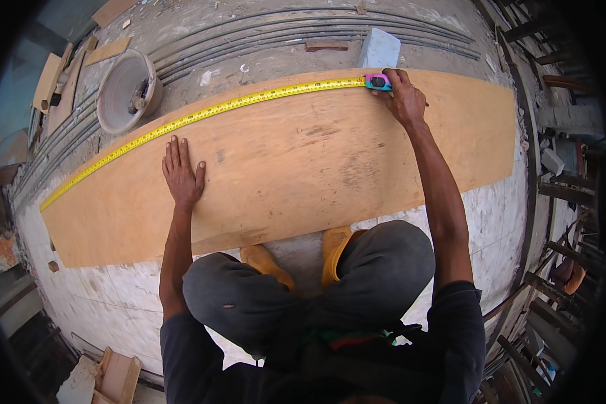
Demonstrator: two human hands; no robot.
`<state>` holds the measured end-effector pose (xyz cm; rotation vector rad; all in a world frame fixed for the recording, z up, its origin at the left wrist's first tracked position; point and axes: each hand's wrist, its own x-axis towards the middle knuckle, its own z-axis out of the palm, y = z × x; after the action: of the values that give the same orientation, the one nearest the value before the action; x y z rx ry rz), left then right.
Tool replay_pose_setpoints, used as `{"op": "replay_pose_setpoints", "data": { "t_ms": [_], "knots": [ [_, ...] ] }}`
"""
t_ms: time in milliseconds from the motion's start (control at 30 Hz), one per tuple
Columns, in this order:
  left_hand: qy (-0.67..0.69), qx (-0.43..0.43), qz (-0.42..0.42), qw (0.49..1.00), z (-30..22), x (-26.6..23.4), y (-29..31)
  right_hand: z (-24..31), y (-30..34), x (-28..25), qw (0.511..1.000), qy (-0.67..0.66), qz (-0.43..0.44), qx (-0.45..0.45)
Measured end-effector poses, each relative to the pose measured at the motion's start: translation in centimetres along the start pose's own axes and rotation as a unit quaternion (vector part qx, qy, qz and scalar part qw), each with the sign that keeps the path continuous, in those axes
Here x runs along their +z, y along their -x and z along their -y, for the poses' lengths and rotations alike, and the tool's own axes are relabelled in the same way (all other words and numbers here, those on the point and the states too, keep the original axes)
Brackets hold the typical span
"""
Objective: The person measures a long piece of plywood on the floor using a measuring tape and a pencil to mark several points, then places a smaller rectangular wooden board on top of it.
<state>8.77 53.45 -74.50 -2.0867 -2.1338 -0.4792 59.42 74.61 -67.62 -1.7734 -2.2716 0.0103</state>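
Observation:
A long plywood sheet lies flat in front of my knees. Along its far edge runs the yellow blade of a tape measure, drawn out from the sheet's left end. My right hand grips the pink and teal tape case at the far edge, right of the middle. A thin dark stick-like item pokes out beside that hand; its kind is unclear. My left hand rests flat on the plywood with fingers stretched, just on the near side of the blade, holding nothing.
Beyond the sheet lie several long metal rods, a grey bowl-like basin and a pale blue block. Wood scraps sit at the far left. Stacked timber lines the right side. White paving runs under the sheet.

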Motion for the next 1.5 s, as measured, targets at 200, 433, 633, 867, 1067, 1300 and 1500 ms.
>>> {"op": "replay_pose_setpoints", "data": {
  "t_ms": [200, 433, 633, 867, 1067, 1300, 1500],
  "knots": [
    [0.001, -0.007, 0.005, 1.000, -0.1, -0.2, 0.0, 0.3, 0.3, 1.0, 0.999, 0.007, -0.051, 0.007],
    [-0.001, -0.005, 0.000, 1.000, -0.1, -0.1, 0.1, 0.4, 0.5, 1.2, 0.998, 0.008, -0.067, 0.009],
    [-0.013, 0.003, -0.005, 1.000, -0.1, 0.1, 0.1, 0.4, 0.2, 1.1, 0.998, 0.010, -0.052, 0.015],
    [-0.027, 0.011, -0.024, 0.999, 0.4, 0.8, 0.3, 0.3, -0.7, 0.6, 0.999, 0.033, 0.007, 0.017],
    [-0.014, 0.020, -0.036, 0.999, 0.3, 0.3, -0.5, 0.6, -0.5, 0.7, 0.999, 0.035, -0.004, 0.031],
    [-0.099, 0.005, -0.071, 0.993, 3.6, -1.4, -5.4, 0.0, -1.1, 0.6, 1.000, 0.018, 0.025, 0.006],
    [-0.138, 0.061, -0.009, 0.989, 5.2, -2.9, -5.2, -0.3, 0.9, 0.6, 0.999, 0.006, 0.041, 0.012]
  ]
}}
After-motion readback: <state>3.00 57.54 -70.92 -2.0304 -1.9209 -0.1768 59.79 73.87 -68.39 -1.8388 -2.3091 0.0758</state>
